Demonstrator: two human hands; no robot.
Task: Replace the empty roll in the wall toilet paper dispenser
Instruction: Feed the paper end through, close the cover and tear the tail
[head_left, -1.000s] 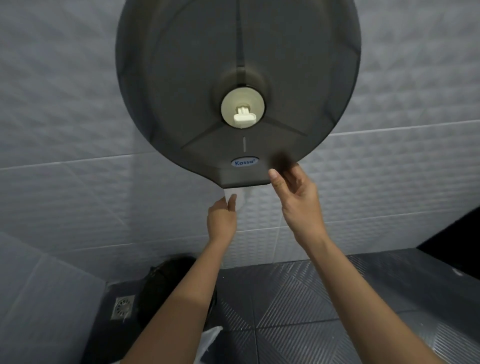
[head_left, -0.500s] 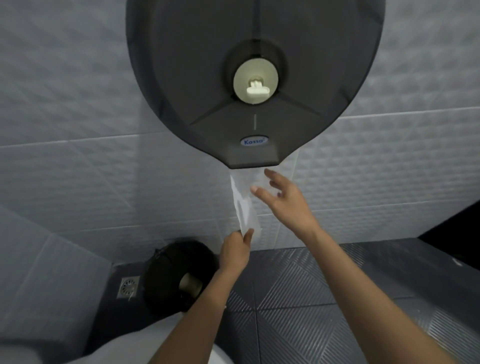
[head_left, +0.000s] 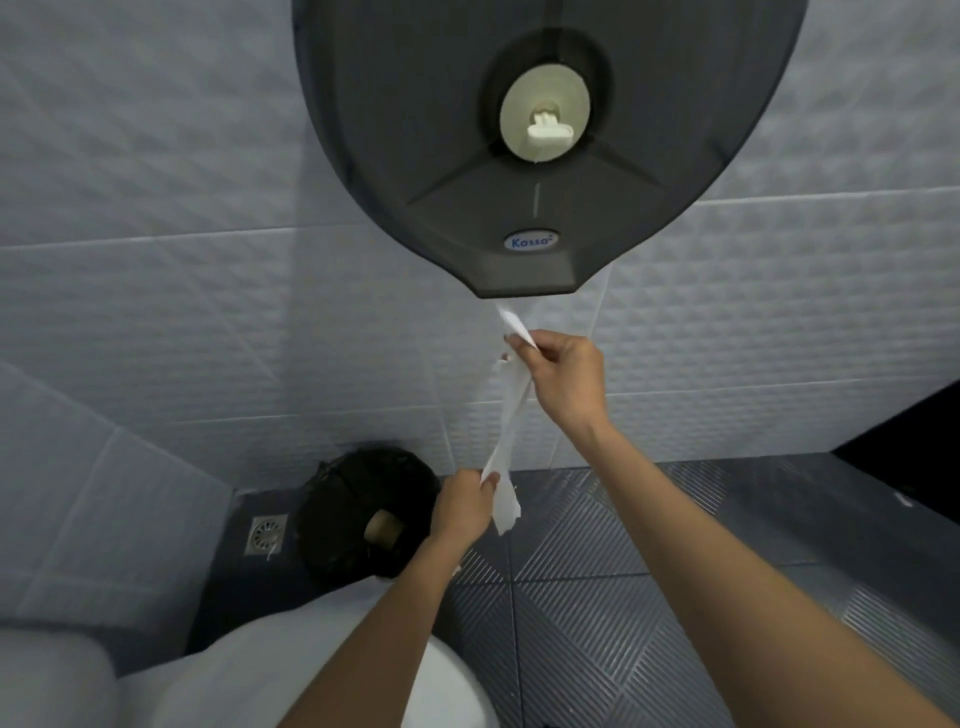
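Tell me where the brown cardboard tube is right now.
In the head view the cardboard tube lies in the black bin on the floor, just left of the left hand and right of the floor drain.

You've got pale grey-blue textured wall tiles (head_left: 156, 156) across the upper and left of the frame, with thin grout lines. The floor (head_left: 649, 545) at lower right is dark grey ribbed tile, the ribs laid in diagonal blocks. A square metal drain (head_left: 267, 535) sits in the floor at lower left, just beside a round black bin (head_left: 343, 483) against the wall. White toilet (head_left: 457, 691) at bottom centre. Black opening (head_left: 914, 421) at the right edge, can't tell what it is. The light is dim and even.
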